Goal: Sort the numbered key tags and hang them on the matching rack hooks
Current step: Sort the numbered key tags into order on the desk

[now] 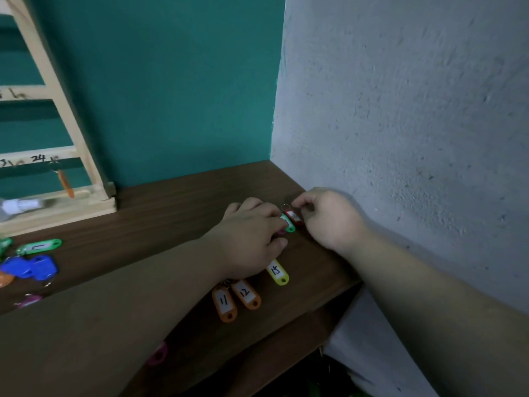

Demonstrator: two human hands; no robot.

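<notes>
The right hand (pixel 329 219) pinches a red tag (pixel 294 216). Touching it, the left hand (pixel 252 239) curls its fingertips onto a green tag (pixel 289 226). On the surface (pixel 171 213), yellow tag 15 (pixel 277 272) lies at 6 o'clock and orange tags 11 (pixel 224 303) and 12 (pixel 246 293) at 7. The rack (pixel 65 133) stands at 10 o'clock.

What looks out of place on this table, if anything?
A pink tag lies alone near the table's front edge, partly under the left forearm, apart from the row of tags and the loose heap; it might slip off.
</notes>
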